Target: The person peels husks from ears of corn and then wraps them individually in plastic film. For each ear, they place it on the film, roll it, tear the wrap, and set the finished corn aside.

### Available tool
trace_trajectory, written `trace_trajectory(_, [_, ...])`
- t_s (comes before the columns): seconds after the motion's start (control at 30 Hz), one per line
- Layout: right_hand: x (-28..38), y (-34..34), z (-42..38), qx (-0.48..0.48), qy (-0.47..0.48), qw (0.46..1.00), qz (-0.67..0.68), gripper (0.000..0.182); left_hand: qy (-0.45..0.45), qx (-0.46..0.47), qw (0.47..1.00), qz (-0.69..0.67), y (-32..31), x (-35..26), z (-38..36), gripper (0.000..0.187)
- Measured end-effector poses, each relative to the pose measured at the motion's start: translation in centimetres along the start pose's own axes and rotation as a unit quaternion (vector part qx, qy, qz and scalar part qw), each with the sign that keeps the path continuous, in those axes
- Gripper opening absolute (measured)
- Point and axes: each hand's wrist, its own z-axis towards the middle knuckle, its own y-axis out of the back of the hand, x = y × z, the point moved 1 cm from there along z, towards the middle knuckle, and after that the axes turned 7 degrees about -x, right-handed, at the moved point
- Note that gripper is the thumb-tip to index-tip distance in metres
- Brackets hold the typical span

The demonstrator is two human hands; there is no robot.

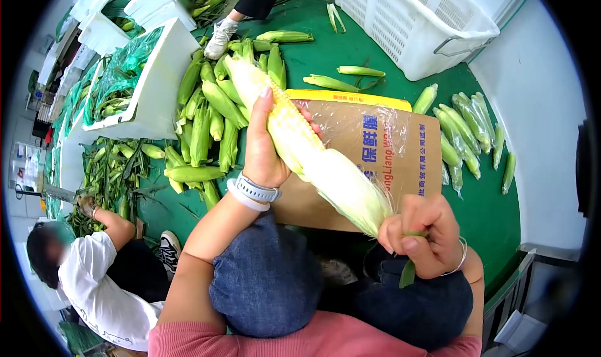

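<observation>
An ear of corn lies at a slant across the middle of the view, with a strip of yellow kernels showing between pale husk leaves. My left hand is wrapped round its upper half, thumb on the kernels. At the lower end, my right hand is closed in a pinch on the husk tip, beside fine silk threads. A short green piece of leaf sticks out below my right fingers. Under the corn is a brown cardboard box with clear wrap on it.
Unpeeled corn is heaped left of the box. Wrapped ears lie at right, near a white plastic crate. White foam boxes stand at left. A co-worker with a knife sits lower left; another person's shoe is above.
</observation>
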Motion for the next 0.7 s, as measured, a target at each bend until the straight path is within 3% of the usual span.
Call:
trace_trajectory(0.23, [0.8,-0.8,0.2,-0.017,0.004,0.994,0.112,0.014,-0.021,0.057,0.998,0.003,-0.4,0.5,-1.0,0.065])
trace_trajectory(0.3, [0.9,-1.3,1.6,-0.109,0.088,0.983,0.116,0.010,-0.030,0.065,0.980,0.188,-0.4,1.1,-1.0,0.077])
trace_trajectory(0.33, [0.6,-1.0,2.7,-0.159,0.113,0.980,0.047,0.010,0.001,0.076,0.977,0.198,-0.4,2.2,-0.8,0.062])
trace_trajectory(0.43, [-2.7,1.4,7.8,-0.294,0.178,0.919,-0.194,0.013,-0.022,0.201,0.899,0.388,-1.4,6.6,-0.2,0.066])
trace_trajectory(0.47, [-4.7,2.6,8.9,-0.315,0.138,0.915,-0.211,0.015,0.114,0.197,0.912,0.342,-2.3,6.5,-1.3,0.067])
trace_trajectory(0.5, [-6.8,4.0,9.4,-0.335,0.100,0.910,-0.225,0.017,0.119,0.208,0.907,0.346,-1.5,6.6,-0.8,0.067])
trace_trajectory(0.53, [-8.6,5.4,9.7,-0.329,0.057,0.919,-0.211,0.016,0.245,0.251,0.918,0.186,-0.1,6.9,0.0,0.067])
trace_trajectory(0.57, [-10.1,6.6,9.8,-0.320,0.015,0.927,-0.195,0.015,0.361,0.278,0.890,0.019,0.6,6.7,0.5,0.066])
trace_trajectory(0.63, [-12.7,7.9,9.4,-0.299,-0.030,0.933,-0.200,0.012,0.362,0.258,0.896,0.008,0.7,6.1,0.5,0.061])
trace_trajectory(0.7, [-12.5,8.0,9.1,-0.275,-0.077,0.938,-0.198,0.010,0.339,0.168,0.923,0.071,1.4,6.0,-0.2,0.056])
